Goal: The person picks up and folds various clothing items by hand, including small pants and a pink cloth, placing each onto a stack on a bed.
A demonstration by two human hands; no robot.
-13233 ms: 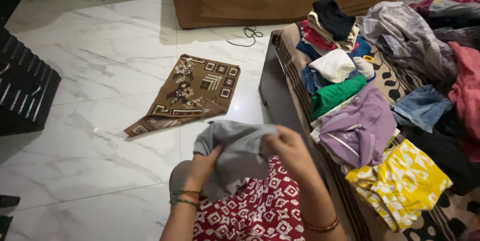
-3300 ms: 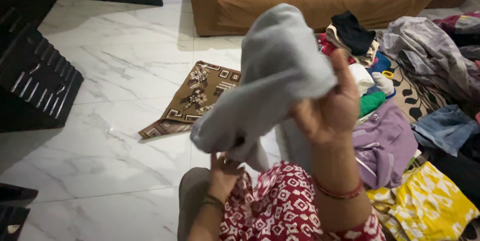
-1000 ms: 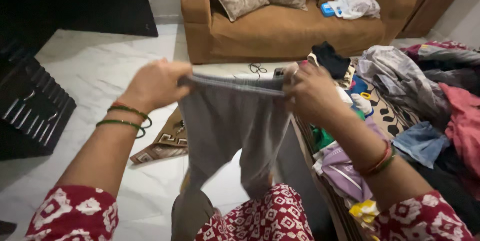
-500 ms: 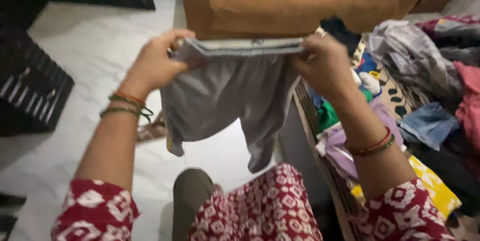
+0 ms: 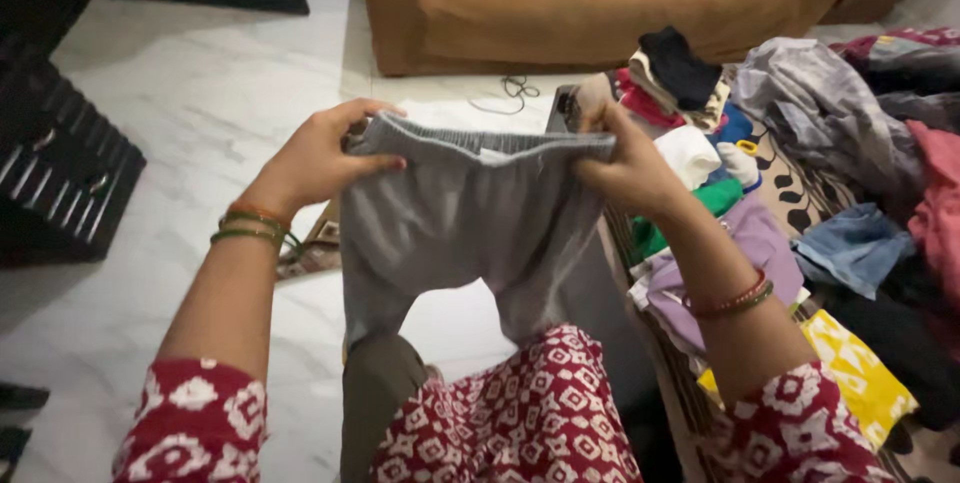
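Far to the left a dark slatted rack stands on the white marble floor, and a corner of a patterned mat peeks out behind the person's wrist. The left hand is closed around the left end of the waistband of a pair of small grey trousers, thumb over the front of the band and fingers tucked behind it. The trousers hang in the air above the person's lap, waistband pulled flat and level, both short legs dangling down toward the red-and-white patterned knees. The right hand pinches the other end of the band in the same way, so the garment is spread between the two. To fold it well from here, I'd judge that the band should stay taut and even, with both hands at the same height, so that the legs line up one over the other (a sagging middle would leave creases). Further right, at the near edge of the low bed, lies a heap of clothes, among them a lilac top and a yellow printed cloth. A brown sofa stands behind.
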